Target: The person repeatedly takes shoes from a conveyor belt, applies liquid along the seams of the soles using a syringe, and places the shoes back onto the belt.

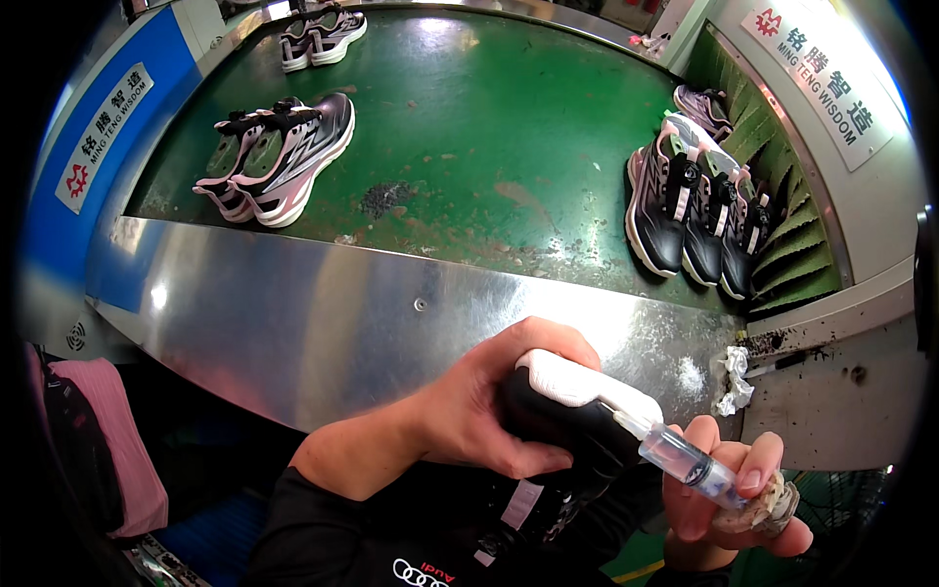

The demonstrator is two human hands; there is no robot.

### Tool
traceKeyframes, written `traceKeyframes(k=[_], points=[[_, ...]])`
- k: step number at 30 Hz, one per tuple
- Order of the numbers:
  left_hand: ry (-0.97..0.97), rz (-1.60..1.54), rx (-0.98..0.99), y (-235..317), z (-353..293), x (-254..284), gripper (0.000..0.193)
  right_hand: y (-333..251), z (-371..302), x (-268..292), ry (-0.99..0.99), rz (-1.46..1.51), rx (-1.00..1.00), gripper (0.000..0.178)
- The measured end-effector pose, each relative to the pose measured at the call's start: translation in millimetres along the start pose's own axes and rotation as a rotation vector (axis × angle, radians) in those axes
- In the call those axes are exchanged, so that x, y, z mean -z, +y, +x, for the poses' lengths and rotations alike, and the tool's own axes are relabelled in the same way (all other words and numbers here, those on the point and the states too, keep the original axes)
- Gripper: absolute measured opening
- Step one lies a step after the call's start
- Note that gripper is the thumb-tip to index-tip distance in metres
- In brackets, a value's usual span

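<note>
Left hand [479, 406] clamped round left end of black sneaker [582, 430], white sole up. Right hand [696, 509] gripping clear syringe [675, 455], nozzle at sole edge. Farther: steel ledge [381, 303], then green conveyor belt [469, 127], sneaker pair [284, 161] left.

Open room is offered across the middle of the green worktop [469, 127], bounded at left by paired shoes [308, 161] and at right by clustered shoes [653, 210]. Before the metal ledge [362, 303], room is taken up by the held shoe [579, 383].
</note>
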State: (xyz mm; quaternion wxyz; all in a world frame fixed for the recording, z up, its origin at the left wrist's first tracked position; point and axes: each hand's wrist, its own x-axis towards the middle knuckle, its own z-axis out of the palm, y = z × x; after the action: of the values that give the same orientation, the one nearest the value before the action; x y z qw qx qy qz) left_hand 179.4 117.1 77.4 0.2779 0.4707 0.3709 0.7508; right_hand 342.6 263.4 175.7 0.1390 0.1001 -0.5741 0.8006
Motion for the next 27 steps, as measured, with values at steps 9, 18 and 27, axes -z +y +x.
traceKeyframes(k=[9,18,27], points=[[0.015,0.030,-0.002,2,-1,1,0.072,0,1,-6,0.036,-0.024,-0.009,0.052],[0.108,0.000,0.034,2,-3,-1,0.065,2,-5,0,0.043,0.012,-0.019,0.052],[0.163,-0.096,0.028,-1,4,1,0.067,7,-26,9,0.112,0.031,-0.020,0.050]])
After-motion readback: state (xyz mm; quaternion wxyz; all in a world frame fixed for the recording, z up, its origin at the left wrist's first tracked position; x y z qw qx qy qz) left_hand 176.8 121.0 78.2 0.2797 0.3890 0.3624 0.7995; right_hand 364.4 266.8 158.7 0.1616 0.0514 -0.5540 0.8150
